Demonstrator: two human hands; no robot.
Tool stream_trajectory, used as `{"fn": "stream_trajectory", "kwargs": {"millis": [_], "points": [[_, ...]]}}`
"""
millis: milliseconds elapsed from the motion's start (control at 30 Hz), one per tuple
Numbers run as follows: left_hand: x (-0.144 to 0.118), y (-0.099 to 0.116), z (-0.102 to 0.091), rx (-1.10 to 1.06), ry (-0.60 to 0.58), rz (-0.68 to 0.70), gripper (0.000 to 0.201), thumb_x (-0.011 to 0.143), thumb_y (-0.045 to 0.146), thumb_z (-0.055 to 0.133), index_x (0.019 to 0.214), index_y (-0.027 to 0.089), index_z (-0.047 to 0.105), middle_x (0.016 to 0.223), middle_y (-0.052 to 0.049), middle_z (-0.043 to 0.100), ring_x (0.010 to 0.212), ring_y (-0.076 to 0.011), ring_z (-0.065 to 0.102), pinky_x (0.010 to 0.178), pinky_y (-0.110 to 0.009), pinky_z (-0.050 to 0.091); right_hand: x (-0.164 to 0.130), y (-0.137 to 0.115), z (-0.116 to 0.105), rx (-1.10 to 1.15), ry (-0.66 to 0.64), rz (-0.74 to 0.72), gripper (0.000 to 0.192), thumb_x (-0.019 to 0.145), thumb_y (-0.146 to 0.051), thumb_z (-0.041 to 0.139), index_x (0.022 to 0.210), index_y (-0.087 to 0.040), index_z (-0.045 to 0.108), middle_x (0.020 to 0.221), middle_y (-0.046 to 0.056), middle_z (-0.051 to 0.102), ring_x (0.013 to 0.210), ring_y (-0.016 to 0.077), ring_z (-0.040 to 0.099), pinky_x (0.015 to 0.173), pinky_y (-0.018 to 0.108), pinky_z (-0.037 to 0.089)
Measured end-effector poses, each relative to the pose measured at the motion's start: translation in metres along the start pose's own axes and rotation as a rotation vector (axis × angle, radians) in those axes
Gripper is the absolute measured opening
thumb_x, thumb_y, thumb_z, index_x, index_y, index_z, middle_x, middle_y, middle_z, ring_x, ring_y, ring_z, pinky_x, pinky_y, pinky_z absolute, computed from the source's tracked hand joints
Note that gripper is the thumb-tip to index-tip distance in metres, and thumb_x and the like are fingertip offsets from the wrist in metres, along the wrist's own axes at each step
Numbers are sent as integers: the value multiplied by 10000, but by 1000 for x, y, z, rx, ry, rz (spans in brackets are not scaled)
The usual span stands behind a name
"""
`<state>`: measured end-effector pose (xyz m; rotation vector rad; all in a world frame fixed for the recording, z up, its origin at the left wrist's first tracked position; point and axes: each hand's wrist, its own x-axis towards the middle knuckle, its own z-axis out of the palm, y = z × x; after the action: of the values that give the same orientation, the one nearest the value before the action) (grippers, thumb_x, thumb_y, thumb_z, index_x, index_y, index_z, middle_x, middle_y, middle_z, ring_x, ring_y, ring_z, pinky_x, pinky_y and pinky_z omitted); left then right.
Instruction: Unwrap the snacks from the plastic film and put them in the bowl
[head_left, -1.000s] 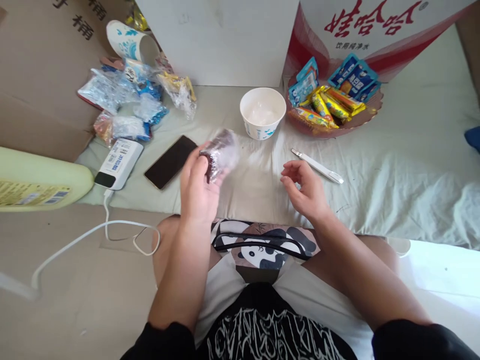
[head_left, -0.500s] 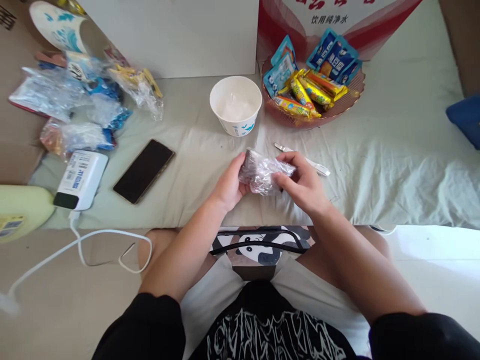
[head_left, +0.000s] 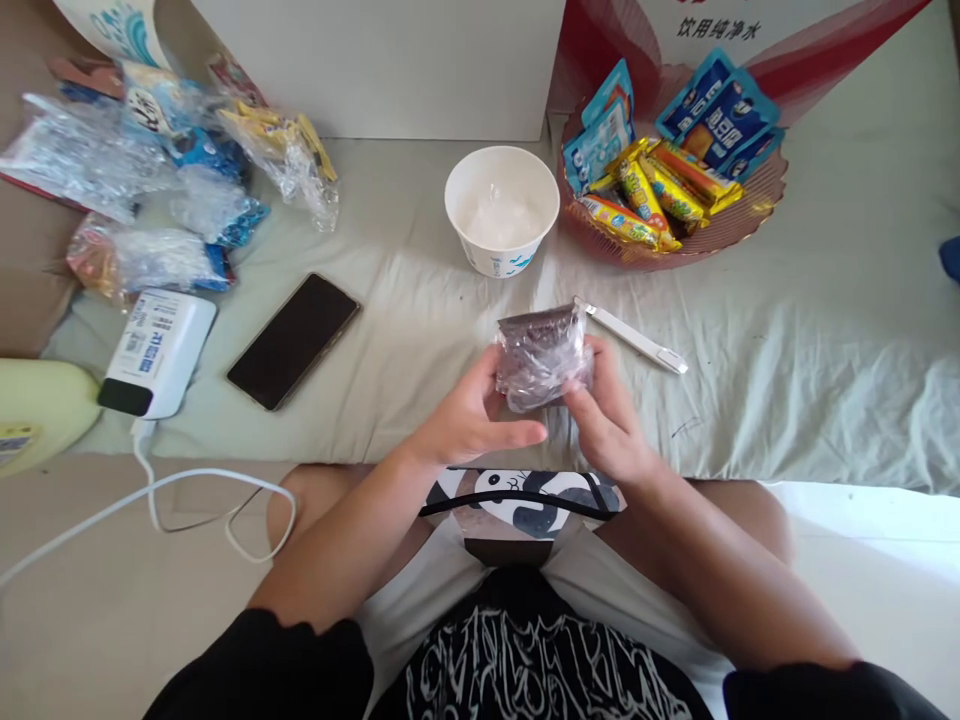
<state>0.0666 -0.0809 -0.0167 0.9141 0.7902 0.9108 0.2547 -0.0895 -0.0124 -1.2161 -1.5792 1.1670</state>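
Observation:
Between my hands is a dark packet in crinkled clear plastic wrap [head_left: 541, 360], held just above the cloth. My left hand [head_left: 472, 415] supports its left side, the thumb stretched out below the packet and the other fingers partly hidden behind it. My right hand [head_left: 611, 415] grips the right side, its thumb pressed on the wrap. Just beyond my right fingers lies a white utility knife [head_left: 634, 338]. A white paper bowl [head_left: 501, 255] with some clear plastic inside stands past the packet.
A pink glass bowl [head_left: 675, 258] of snack packs stands at the back right, by a large box [head_left: 390, 70]. On the left lie a phone [head_left: 294, 340], a power bank [head_left: 159, 350] with a white cable, and a pile of plastic-wrapped packets [head_left: 150, 170]. A pale green bottle [head_left: 45, 415] is at far left.
The packet has been turned so its dark flat top edge shows. My left thumb has come away from its top and now points across below it. The whole view has shifted slightly.

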Motion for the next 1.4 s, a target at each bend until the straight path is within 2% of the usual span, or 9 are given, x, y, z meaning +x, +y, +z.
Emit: {"fn": "stream_trajectory", "kwargs": {"millis": [100, 267, 467, 600, 700, 833, 967, 1133, 1400], "points": [[0, 0, -2, 114, 99, 1, 485, 766, 474, 874, 1150, 243, 688, 1121, -74, 762, 1042, -257, 722, 964, -403, 572, -4, 9, 6, -78, -55, -40, 340, 995, -476, 581, 1253, -268, 499, 1104, 89, 614, 990, 240, 625, 854, 432, 584], [-3, 17, -14, 309, -28, -140, 539, 730, 366, 862, 1235, 260, 705, 1029, -49, 758, 848, -222, 703, 733, -345, 574, -4, 12, 2, -90, -5, -124, 743, 846, -514, 748, 1444, -273, 378, 1428, 150, 512, 1213, 295, 597, 994, 480, 566], [-4, 21, -17, 438, 211, -66, 622, 802, 362, 803, 1363, 241, 564, 761, 35, 668, 685, -153, 650, 659, -275, 531, -1, 6, 4, -136, -30, 71, 580, 836, -478, 753, 1297, -245, 490, 1179, 90, 659, 996, 249, 666, 854, 418, 569], [-1, 11, -14, 407, 120, 84, 700, 785, 382, 827, 1405, 273, 522, 1087, -41, 715, 897, -192, 725, 787, -309, 610, 1, 7, 11, -157, 35, 170, 424, 836, -470, 749, 1103, -241, 512, 871, -2, 634, 693, 168, 584, 647, 333, 502], [1, 7, -14, 388, 73, 159, 643, 814, 394, 814, 1384, 292, 532, 1280, -77, 689, 1002, -218, 749, 838, -334, 645, 3, 7, 9, -138, 55, 90, 369, 887, -477, 691, 1113, -244, 516, 864, 5, 632, 715, 181, 600, 665, 344, 516], [2, 9, -25, 487, 204, 243, 580, 847, 426, 796, 1344, 275, 536, 1148, -66, 729, 937, -205, 766, 812, -328, 659, 12, 17, -20, -321, 207, -92, 304, 920, -396, 630, 1174, -245, 561, 1082, 82, 679, 1010, 247, 666, 924, 445, 551], [7, 11, -45, 523, 258, 271, 630, 818, 461, 827, 1343, 272, 535, 1164, -75, 724, 953, -203, 767, 816, -323, 663, 22, 42, -65, -708, 441, 41, 403, 827, -338, 659, 1209, -224, 606, 1128, 120, 683, 1051, 297, 643, 962, 520, 524], [19, 11, -66, 487, 261, 255, 689, 782, 487, 858, 1353, 286, 528, 1136, -71, 733, 940, -214, 771, 813, -344, 669, 23, 50, -85, -837, 349, 87, 205, 807, -342, 659, 961, -225, 725, 1062, 129, 718, 1010, 324, 647, 932, 525, 515], [22, 11, -59, 606, 180, 249, 625, 812, 370, 816, 1371, 274, 556, 1253, -76, 713, 996, -211, 773, 879, -350, 667, 7, -3, -27, -243, 59, 173, 315, 1004, -470, 489, 919, -211, 645, 594, -18, 599, 506, 138, 552, 544, 269, 435]]}}
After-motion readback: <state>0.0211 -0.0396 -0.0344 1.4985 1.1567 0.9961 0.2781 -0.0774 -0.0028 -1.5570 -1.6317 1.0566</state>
